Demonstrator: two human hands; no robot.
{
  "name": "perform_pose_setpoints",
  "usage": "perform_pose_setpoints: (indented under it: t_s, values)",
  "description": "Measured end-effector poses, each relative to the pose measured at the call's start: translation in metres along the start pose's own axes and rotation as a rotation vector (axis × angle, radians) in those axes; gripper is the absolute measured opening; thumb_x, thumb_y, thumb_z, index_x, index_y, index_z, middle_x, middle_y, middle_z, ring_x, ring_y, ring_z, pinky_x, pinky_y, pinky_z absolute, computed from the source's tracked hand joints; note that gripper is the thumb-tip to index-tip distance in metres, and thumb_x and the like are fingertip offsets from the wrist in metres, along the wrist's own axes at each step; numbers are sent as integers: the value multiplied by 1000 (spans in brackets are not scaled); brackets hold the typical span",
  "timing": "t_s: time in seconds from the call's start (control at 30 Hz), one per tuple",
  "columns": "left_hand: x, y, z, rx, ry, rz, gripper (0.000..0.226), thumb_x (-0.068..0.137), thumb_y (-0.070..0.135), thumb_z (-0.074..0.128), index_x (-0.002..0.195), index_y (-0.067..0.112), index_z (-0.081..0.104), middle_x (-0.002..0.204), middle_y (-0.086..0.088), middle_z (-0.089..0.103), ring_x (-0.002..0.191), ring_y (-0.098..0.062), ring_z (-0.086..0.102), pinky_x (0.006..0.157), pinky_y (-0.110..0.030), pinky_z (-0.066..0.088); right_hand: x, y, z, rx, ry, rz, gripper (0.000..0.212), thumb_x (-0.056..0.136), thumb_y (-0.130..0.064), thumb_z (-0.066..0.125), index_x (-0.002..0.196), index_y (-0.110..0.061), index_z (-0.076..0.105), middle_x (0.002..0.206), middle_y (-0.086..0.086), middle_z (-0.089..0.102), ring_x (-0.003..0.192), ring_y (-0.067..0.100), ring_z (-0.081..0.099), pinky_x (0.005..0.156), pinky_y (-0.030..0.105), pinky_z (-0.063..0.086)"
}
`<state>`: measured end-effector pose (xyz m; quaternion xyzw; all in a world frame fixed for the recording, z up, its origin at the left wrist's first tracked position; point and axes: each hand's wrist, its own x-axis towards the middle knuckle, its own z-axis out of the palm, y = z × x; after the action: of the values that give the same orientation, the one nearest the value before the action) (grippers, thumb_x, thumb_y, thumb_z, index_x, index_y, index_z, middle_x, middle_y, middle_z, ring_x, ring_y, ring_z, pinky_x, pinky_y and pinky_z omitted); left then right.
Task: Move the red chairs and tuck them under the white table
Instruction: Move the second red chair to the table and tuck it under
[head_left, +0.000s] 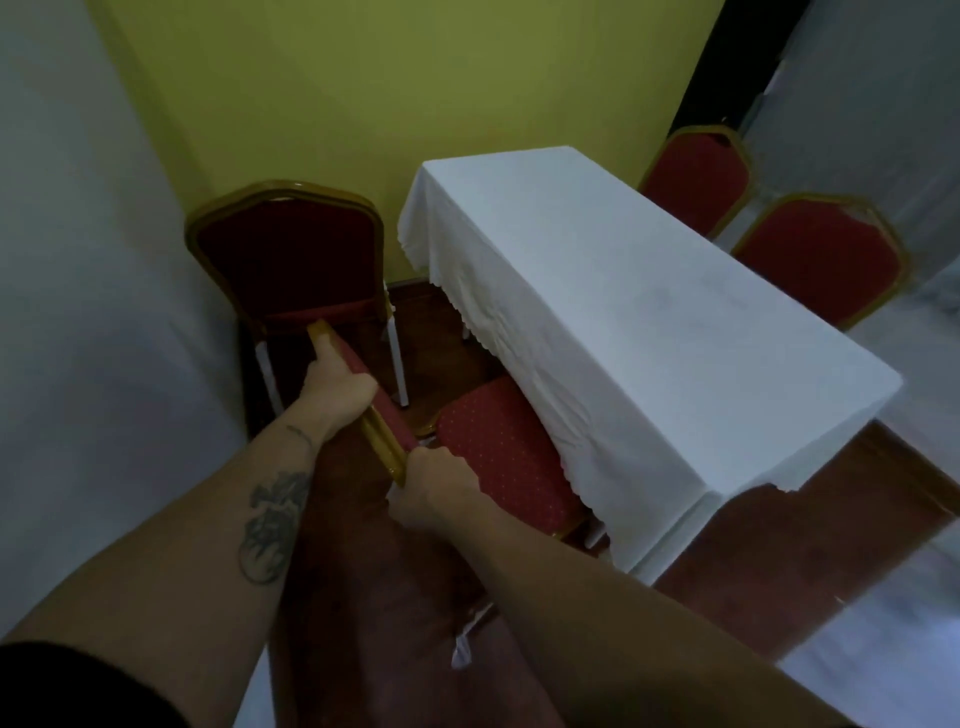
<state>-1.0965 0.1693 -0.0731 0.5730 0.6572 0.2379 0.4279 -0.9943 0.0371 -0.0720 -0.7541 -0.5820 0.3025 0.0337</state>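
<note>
Both hands, the left hand (337, 387) and right hand (436, 488), have fingers wrapped around the gold-framed backrest top of a red chair (511, 457) (its dotted seat partly under the white table (639, 322)'s cloth edge).

Yellow-green wall (322, 104) behind, dark red-brown carpet (374, 597), pale floor (878, 649) at right

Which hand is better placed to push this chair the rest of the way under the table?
Right hand: it grips the chair back at the end nearer the seat and white table.
</note>
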Motion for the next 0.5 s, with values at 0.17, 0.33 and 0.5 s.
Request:
perform_pose_setpoints:
  t_s: [0.17,0.33,0.5]
  values:
    - [14,5,-8,25,-29,5,99,83,10,60,155,34,-4,153,-10,26,129,-36,37,79,-31,34,13,-5,-3,-6,-31,-25,45,91,-32,62,126,-5,55,129,17,56,117,37,56,87,41,48]
    - [34,11,-13,66,-68,3,101,84,14,62,156,33,-7,153,-8,26,115,-26,44,68,-29,40,34,-8,-10,-47,-89,-43,57,90,-38,62,134,-3,49,133,18,54,119,39,54,89,42,47]
    - [53,35,3,57,-113,-4,100,85,11,61,156,32,-6,145,-16,36,124,-37,44,89,-30,40,60,6,-24,-20,-74,-9,65,90,-40,60,139,-3,42,136,18,53,122,41,52,92,43,46]
